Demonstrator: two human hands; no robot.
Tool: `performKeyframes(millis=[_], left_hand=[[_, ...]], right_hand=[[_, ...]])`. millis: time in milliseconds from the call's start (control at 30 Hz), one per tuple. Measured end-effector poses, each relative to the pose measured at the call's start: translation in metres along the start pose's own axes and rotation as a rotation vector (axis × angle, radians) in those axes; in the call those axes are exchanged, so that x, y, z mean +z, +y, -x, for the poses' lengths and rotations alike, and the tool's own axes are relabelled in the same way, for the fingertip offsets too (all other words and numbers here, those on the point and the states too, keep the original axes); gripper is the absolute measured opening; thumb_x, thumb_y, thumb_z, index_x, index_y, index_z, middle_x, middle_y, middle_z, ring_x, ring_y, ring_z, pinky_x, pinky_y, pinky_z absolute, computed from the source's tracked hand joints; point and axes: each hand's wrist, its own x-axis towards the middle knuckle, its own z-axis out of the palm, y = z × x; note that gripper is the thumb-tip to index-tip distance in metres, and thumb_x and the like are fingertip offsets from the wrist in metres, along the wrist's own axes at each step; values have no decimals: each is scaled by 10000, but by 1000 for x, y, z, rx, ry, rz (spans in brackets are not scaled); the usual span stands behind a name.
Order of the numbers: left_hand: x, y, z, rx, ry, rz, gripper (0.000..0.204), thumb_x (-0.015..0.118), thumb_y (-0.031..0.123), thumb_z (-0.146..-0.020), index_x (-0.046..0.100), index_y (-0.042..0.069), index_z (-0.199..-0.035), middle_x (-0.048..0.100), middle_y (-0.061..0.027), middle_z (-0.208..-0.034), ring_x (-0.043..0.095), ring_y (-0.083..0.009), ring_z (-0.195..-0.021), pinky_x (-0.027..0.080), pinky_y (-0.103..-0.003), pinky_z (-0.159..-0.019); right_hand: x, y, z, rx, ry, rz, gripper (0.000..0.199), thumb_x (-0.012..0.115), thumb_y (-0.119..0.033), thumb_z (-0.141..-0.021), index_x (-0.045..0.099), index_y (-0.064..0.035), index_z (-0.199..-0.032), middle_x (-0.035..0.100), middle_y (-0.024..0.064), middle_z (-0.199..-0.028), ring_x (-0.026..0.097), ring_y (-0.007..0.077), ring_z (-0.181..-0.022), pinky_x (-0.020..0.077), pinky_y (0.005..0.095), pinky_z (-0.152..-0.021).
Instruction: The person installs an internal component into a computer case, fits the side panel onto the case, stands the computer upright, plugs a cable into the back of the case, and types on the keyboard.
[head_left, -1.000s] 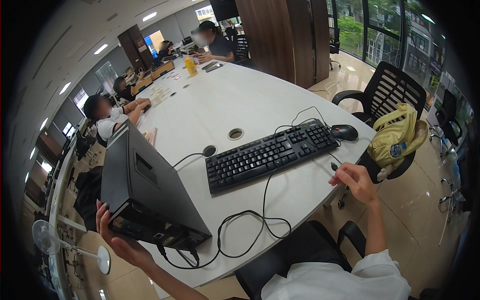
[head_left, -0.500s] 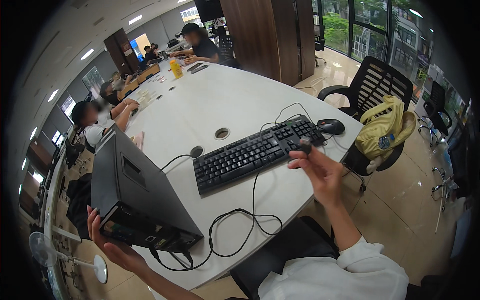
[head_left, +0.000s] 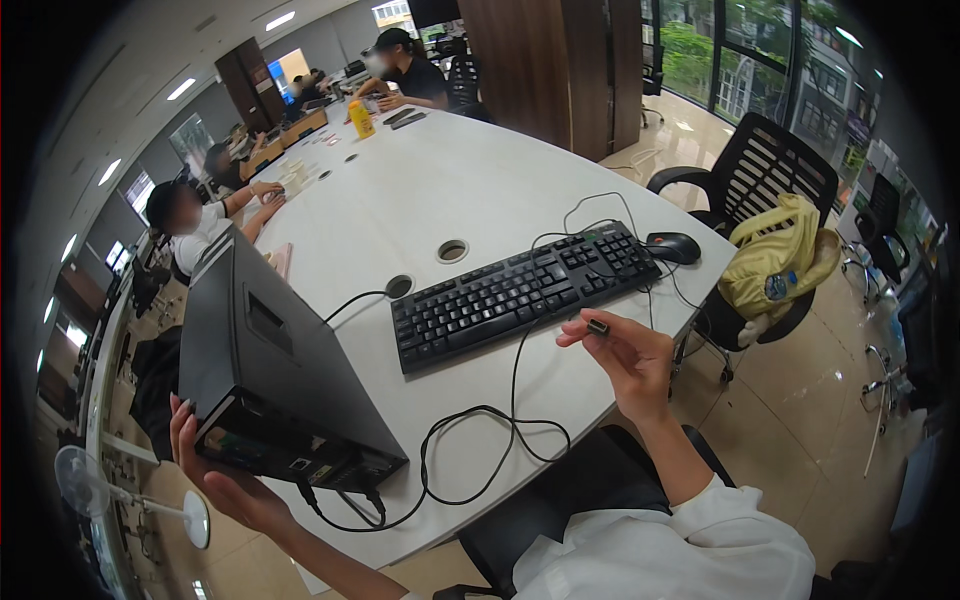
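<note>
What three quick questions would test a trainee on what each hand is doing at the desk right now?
1. True or false: the left hand steadies the black computer case.
2. The right hand pinches: A) the mouse B) a small plug C) the keyboard.
3. What lies on the chair?

Key: 1 true; 2 B; 3 a yellow bag.

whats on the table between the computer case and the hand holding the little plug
In the head view, black cables loop over the white table between the black computer case and the right hand pinching a small plug.
</note>
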Motion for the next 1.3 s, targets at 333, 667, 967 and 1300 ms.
performKeyframes(millis=[333,667,967,1300], left_hand=[[-20,48,-17,210,109,-450,463,656,316,-984,575,1,-1314,401,-160,-1487,398,-368,-1430,322,-529,-1164],[-107,155,-28,406,-219,431,646,765,429,-850,509,36,-1294,437,-167,-1366,458,-387,-1311,390,-494,-1099],[-120,168,-25,396,-270,375,623,781,392,-846,514,21,-1269,466,-173,-1335,490,-371,-1254,422,-483,-1064],[-138,173,-14,372,-273,325,598,798,352,-841,520,4,-1241,498,-179,-1299,526,-353,-1190,458,-471,-1026]], right_hand=[[6,30,18,163,-269,398,316,649,65,-944,686,33,-1257,773,141,-1030,735,170,-837,558,284,-817],[-6,68,36,344,-192,248,317,608,39,-978,654,52,-1291,745,161,-1044,710,188,-789,566,293,-736],[-9,73,34,338,-143,228,330,608,4,-986,635,64,-1309,741,152,-1046,677,162,-762,559,294,-706],[-6,73,37,339,-168,240,340,613,7,-982,635,58,-1318,747,156,-1047,677,160,-766,555,282,-705]])
